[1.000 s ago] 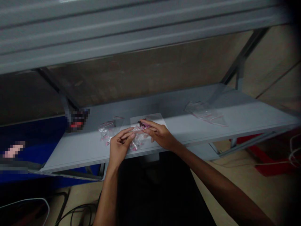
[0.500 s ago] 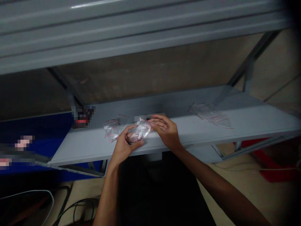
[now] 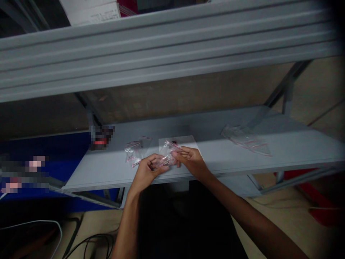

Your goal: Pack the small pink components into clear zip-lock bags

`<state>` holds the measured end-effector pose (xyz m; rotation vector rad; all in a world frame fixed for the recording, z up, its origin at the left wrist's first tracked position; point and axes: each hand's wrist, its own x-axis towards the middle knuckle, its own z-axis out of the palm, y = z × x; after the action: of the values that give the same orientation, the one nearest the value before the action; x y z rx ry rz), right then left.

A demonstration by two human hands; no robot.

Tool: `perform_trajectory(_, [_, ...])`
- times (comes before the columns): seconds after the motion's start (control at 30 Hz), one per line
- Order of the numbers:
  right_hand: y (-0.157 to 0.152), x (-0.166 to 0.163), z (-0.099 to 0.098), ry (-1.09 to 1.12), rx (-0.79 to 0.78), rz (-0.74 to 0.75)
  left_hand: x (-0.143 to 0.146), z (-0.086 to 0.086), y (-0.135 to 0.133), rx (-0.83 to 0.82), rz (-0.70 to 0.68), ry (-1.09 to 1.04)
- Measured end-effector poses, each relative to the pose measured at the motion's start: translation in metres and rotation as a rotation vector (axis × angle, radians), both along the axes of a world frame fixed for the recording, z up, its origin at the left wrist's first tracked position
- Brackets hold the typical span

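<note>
Between my hands is a small clear zip-lock bag [image 3: 167,153] with a red seal line and small reddish bits inside. My left hand [image 3: 148,168] grips its lower left side between thumb and fingers. On the bag's right edge, my right hand [image 3: 192,158] pinches near the seal. Beneath them lies a pale flat sheet [image 3: 192,141], with a small dark piece on it behind the bag. Just left, more small zip-lock bags [image 3: 133,151] with pinkish contents rest on the grey shelf [image 3: 107,172].
Flat clear bags with red lines [image 3: 246,140] are spread at the right of the shelf. A dark and red object [image 3: 101,138], blurred out, stands at its left end. A ridged grey beam [image 3: 161,54] crosses above, with a white box [image 3: 93,12] on top.
My view has tilted up, showing the box above the beam. The bag is now more upright, and my right hand has come lower along its right edge.
</note>
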<state>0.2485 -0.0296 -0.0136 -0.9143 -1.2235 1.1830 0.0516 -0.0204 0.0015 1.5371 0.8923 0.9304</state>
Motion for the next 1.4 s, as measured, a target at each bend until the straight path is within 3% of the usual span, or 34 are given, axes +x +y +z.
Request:
perform_trajectory(0.13, [0.0, 0.001, 0.002, 0.062, -0.013, -0.121, -0.002, -0.001, 0.0, -0.037, 0.022, -0.019])
perform_trajectory(0.33, [0.001, -0.003, 0.001, 0.128, -0.019, -0.18, -0.002, -0.001, 0.003, -0.075, 0.022, -0.069])
perform_trajectory(0.5, [-0.004, -0.008, 0.001, 0.129, -0.013, -0.083, 0.001, -0.003, 0.005, -0.038, 0.162, -0.123])
perform_trajectory(0.67, [-0.006, -0.008, -0.002, 0.1, -0.034, 0.021, 0.001, -0.002, 0.004, -0.005, 0.209, -0.125])
perform_trajectory(0.9, [-0.005, -0.007, -0.006, 0.09, -0.035, 0.077, 0.002, -0.002, 0.006, -0.009, 0.209, -0.154])
perform_trajectory(1.4, [-0.003, -0.008, -0.005, 0.201, -0.029, -0.126, -0.002, 0.0, 0.004, -0.069, 0.063, -0.13])
